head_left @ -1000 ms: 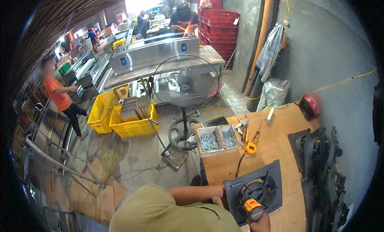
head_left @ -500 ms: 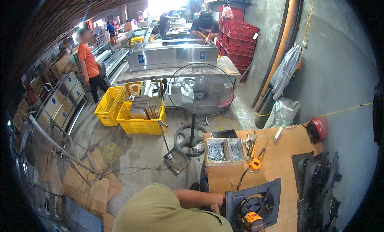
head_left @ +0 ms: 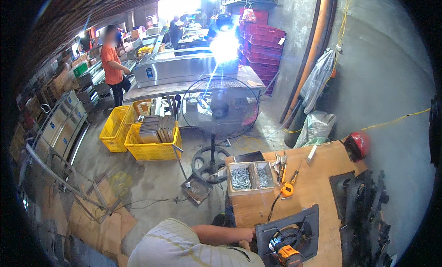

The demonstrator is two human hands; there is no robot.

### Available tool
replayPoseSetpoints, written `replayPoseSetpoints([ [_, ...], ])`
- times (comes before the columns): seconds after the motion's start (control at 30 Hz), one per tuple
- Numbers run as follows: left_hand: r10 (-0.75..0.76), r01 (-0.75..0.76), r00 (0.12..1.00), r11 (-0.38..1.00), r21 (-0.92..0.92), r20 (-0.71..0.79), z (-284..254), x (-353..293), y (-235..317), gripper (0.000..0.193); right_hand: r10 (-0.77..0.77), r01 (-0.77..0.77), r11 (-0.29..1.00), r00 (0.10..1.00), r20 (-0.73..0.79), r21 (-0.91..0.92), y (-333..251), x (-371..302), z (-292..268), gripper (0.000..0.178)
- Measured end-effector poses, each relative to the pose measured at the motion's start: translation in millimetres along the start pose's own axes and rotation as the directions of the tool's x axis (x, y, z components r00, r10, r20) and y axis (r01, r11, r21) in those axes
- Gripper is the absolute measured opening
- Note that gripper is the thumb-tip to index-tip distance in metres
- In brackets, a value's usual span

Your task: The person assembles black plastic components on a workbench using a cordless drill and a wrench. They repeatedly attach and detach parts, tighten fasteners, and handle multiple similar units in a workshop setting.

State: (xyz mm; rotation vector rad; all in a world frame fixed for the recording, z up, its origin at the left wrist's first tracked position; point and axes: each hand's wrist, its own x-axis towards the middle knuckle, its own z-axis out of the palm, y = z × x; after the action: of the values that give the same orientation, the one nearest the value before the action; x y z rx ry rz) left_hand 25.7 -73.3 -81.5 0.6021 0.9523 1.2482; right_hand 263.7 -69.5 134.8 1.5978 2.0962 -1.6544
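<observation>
Stove frame [head_left: 310, 232], dark and square, lies at the near end of the wooden table [head_left: 244, 214], with the left hand [head_left: 248, 235] at its left edge; the fingers are mostly hidden, so I cannot tell whether they clasp the rim. An orange-and-black power tool [head_left: 287, 255] stands tilted over the frame's near half; the right hand is out of view, its grip unknown. As for progress, a round burner part [head_left: 291, 231] sits within the frame, though whether any screw is seated is too small to make out. Beyond the frame are a tape measure [head_left: 287, 189] and a two-compartment box [head_left: 253, 192] of screws; right of it, more dark castings [head_left: 363, 198]. Farther beyond stand a fan [head_left: 220, 109] and, to its left, yellow crates [head_left: 154, 152]; behind them, welding glare [head_left: 225, 48] flares over a steel unit [head_left: 184, 70].
</observation>
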Motion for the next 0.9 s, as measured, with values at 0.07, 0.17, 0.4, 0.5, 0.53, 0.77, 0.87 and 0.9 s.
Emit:
replayPoseSetpoints([
  [0.07,-0.002,0.002,1.0,1.0,-0.001,0.001,-1,-1,0,0.03,-0.007,0.007,1.0,1.0,-0.002,0.02,-1,-1,0,0.053],
  [0.17,-0.007,0.007,1.0,1.0,-0.003,0.006,-2,-1,0,0.03,-0.021,0.022,0.998,1.0,-0.005,0.051,-2,-5,1,0.053],
  [0.4,-0.028,0.028,0.999,1.0,-0.01,0.016,1,-4,-2,0.03,0.011,-0.013,0.992,1.0,0.013,0.127,-14,-16,-2,0.052],
  [0.5,-0.046,0.046,0.999,0.999,-0.019,0.016,0,-8,-4,0.03,-0.079,0.081,0.996,0.996,-0.047,0.042,-17,-16,-4,0.047],
  [0.53,-0.047,0.048,0.999,0.999,-0.022,0.015,0,-9,-5,0.03,0.007,-0.005,0.996,1.0,-0.022,0.084,-16,-15,-5,0.047],
  [0.77,-0.05,0.051,0.999,0.998,-0.042,0.011,0,-12,-9,0.03,-0.048,0.045,0.991,0.999,0.022,0.122,-6,-6,-6,0.047],
  [0.87,-0.047,0.047,0.999,0.998,-0.051,0.011,1,-12,-9,0.03,0.024,-0.025,0.999,1.0,0.015,0.022,-7,-5,-9,0.042],
  [0.9,-0.047,0.048,0.999,0.997,-0.052,0.01,2,-12,-9,0.03,0.003,-0.002,0.999,1.0,-0.009,0.05,-8,-5,-10,0.041],
])
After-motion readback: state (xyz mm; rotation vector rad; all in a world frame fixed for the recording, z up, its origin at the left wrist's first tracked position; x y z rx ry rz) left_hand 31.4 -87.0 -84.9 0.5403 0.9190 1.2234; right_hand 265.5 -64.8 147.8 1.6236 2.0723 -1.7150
